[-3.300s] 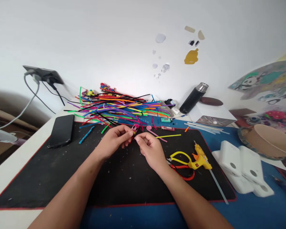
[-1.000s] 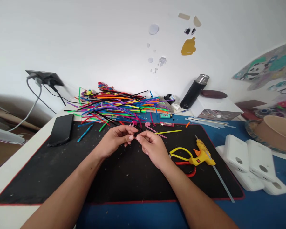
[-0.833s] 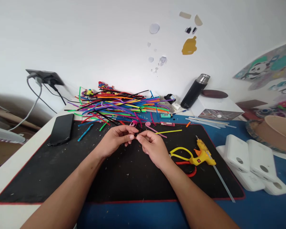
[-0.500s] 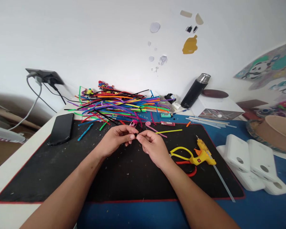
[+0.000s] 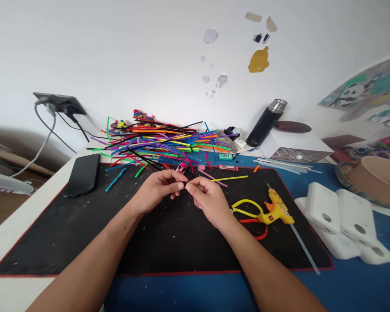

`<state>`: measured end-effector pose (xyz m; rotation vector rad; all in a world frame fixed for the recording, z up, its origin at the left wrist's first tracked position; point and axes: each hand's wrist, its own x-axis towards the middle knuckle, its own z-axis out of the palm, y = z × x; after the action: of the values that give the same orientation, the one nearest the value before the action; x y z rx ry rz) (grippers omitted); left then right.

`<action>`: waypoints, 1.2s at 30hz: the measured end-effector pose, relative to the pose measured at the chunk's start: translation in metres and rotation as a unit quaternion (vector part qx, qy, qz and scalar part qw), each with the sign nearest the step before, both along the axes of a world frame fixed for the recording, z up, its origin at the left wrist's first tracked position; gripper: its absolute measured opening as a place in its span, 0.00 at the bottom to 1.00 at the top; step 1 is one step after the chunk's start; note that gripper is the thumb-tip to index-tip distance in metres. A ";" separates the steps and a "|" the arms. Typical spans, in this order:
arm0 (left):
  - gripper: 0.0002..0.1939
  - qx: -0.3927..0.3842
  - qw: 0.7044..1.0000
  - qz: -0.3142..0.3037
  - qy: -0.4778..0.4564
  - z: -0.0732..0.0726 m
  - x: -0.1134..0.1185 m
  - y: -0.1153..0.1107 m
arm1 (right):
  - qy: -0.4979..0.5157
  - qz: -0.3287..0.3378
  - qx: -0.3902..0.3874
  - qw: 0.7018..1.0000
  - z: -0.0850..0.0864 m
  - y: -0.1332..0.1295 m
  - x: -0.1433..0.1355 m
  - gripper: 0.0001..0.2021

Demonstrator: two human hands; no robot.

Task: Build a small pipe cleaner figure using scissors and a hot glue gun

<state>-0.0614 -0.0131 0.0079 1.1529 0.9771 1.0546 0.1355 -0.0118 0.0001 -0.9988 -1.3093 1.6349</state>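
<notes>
Above the middle of the black mat (image 5: 169, 255), my left hand (image 5: 159, 187) and my right hand (image 5: 209, 198) meet fingertip to fingertip. Both pinch a small black piece (image 5: 185, 183), which looks like a bit of pipe cleaner and is mostly covered by the fingers. Just behind my fingers stands a small pink item (image 5: 181, 167). A pink pipe cleaner (image 5: 202, 167) with a coiled end and a yellow pipe cleaner (image 5: 235, 177) lie beyond my right hand. To the right are a yellow glue gun (image 5: 277, 212) and a tool with yellow and red handles (image 5: 247, 203).
Many coloured pipe cleaners (image 5: 162, 141) are heaped by the wall. A phone (image 5: 82, 175) lies at left. A black flask (image 5: 264, 125), clear glue sticks (image 5: 282, 164), several white devices (image 5: 323, 208) and a round basket (image 5: 347, 182) are at right.
Almost nothing differs. My hands keep the same pinch, and less of the black piece shows between the fingertips now. The whole view has shifted very slightly.
</notes>
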 end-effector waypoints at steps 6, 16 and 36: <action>0.18 0.002 1.000 0.000 0.010 0.001 0.001 -0.001 | 0.005 0.001 -0.003 1.000 -0.001 0.001 0.000 0.18; 0.17 0.009 1.000 0.005 0.018 0.001 0.002 -0.001 | -0.005 -0.006 0.003 1.000 0.000 0.000 0.000 0.17; 0.15 0.007 1.000 0.003 0.024 -0.002 0.001 0.000 | 0.002 -0.003 -0.002 1.000 -0.001 0.001 0.001 0.17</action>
<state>-0.0608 -0.0134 0.0063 1.1918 1.0139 1.0442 0.1362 -0.0110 -0.0010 -1.0007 -1.2986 1.6349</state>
